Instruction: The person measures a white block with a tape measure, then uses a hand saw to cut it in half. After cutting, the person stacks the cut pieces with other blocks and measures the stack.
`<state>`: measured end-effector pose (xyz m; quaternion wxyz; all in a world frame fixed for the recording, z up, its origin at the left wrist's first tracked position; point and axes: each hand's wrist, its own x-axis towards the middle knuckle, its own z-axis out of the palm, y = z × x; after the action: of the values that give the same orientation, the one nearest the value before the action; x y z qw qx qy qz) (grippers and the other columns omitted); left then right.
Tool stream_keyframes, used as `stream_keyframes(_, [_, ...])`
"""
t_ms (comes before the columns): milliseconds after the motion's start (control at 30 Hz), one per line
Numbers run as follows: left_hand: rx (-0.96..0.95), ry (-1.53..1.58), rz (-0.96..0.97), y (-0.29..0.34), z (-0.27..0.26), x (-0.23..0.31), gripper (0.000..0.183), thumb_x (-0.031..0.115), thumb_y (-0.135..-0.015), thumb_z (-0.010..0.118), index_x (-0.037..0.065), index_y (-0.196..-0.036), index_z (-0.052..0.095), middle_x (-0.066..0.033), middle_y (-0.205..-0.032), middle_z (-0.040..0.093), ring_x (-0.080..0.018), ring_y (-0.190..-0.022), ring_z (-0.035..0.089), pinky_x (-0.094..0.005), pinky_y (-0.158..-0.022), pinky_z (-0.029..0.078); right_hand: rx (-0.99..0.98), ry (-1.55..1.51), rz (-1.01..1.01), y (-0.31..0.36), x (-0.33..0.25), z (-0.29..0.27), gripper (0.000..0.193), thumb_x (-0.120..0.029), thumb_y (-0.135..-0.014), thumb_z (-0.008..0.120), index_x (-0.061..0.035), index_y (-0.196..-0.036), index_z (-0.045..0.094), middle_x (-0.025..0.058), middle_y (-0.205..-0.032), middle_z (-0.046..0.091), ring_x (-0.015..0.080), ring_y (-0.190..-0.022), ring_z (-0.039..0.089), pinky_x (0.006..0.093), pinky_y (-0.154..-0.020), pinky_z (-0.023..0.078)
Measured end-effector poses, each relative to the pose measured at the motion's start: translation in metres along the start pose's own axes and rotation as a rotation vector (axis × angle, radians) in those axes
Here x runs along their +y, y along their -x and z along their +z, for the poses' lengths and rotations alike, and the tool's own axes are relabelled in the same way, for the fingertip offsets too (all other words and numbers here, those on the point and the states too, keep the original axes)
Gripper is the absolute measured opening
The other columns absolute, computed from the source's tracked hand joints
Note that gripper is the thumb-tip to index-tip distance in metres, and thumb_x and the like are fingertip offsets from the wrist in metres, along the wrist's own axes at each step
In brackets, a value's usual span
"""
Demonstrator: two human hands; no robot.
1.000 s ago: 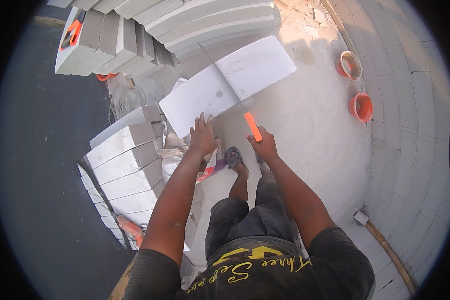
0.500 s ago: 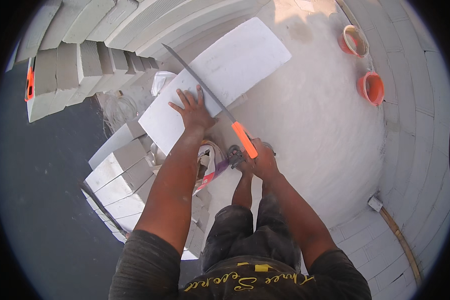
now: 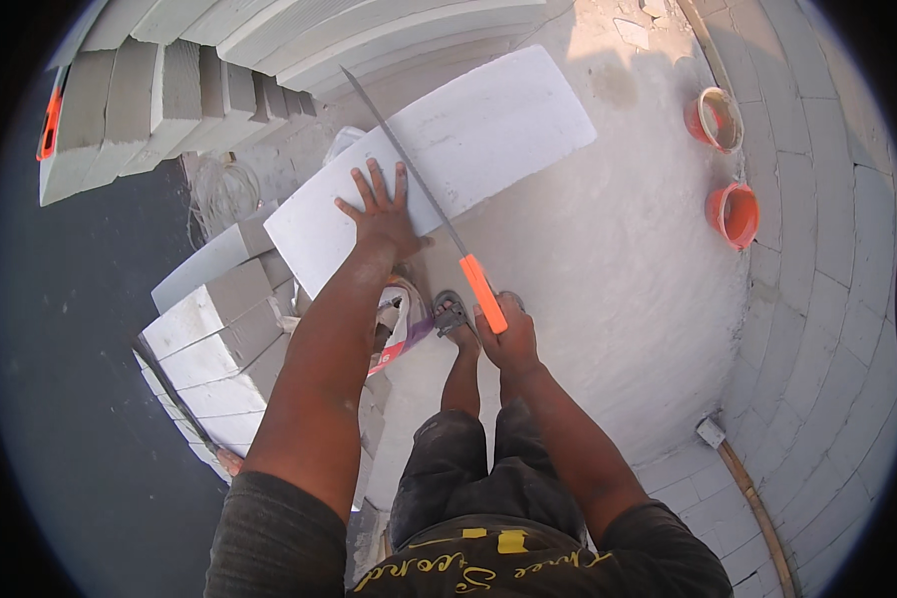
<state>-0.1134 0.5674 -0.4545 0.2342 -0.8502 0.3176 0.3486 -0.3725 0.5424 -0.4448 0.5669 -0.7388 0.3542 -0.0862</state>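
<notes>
My left hand (image 3: 381,219) lies flat with spread fingers on a long white lightweight block (image 3: 508,125), toward its left part. My right hand (image 3: 511,339) is wrapped round the orange handle of a handsaw (image 3: 483,294). The saw's blade crosses the block's top at a slant just right of my left fingers, its tip past the far edge. I cannot tell how deep the teeth sit. What bears the block is mostly hidden beneath it; an open sack (image 3: 404,319) stands below its near edge, beside my feet.
Stacked blocks stand at the far left (image 3: 130,110) and near left (image 3: 204,329). A second orange tool handle (image 3: 50,127) rests against the far stack. Two orange buckets, one farther (image 3: 716,120) and one nearer (image 3: 735,216), line the right block wall (image 3: 817,219). A wooden-handled tool (image 3: 752,498) leans there.
The saw now stands a little steeper across the block, and my right hand has shifted slightly left and nearer. My left hand stays flat on the block. The whole view has shifted slightly.
</notes>
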Motion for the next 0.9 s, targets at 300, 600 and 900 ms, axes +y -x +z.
stream_keyframes(300, [-0.004,-0.049,0.007,-0.001,-0.002,0.002,0.132,0.068,-0.071,0.072,0.017,-0.155,-0.016,-0.0295,-0.156,-0.022,-0.0529,-0.142,-0.019,-0.0813,-0.100,0.010,0.031,0.007,-0.033,-0.001,0.001,0.003,0.022,-0.020,-0.091,0.064,0.0002,-0.090,0.054,0.0154,-0.076,0.057,0.0370,-0.066,0.060,0.0422,-0.059,0.049])
stream_keyframes(600, [-0.012,-0.044,-0.007,0.000,-0.001,0.002,0.132,0.065,-0.071,0.074,0.019,-0.154,-0.017,-0.0283,-0.156,-0.023,-0.0522,-0.142,-0.019,-0.0806,-0.101,0.010,0.018,-0.030,0.019,0.002,-0.002,0.007,0.021,-0.017,-0.090,0.064,-0.0001,-0.086,0.053,0.0149,-0.074,0.057,0.0335,-0.065,0.059,0.0392,-0.059,0.048])
stream_keyframes(900, [-0.010,0.007,0.004,0.000,-0.001,0.001,0.132,0.063,-0.070,0.076,0.020,-0.154,-0.016,-0.0270,-0.157,-0.023,-0.0516,-0.142,-0.020,-0.0818,-0.100,0.008,-0.003,0.076,-0.008,-0.011,-0.014,-0.001,0.021,-0.019,-0.093,0.061,0.0009,-0.090,0.054,0.0107,-0.064,0.058,0.0231,-0.055,0.060,0.0340,-0.055,0.048])
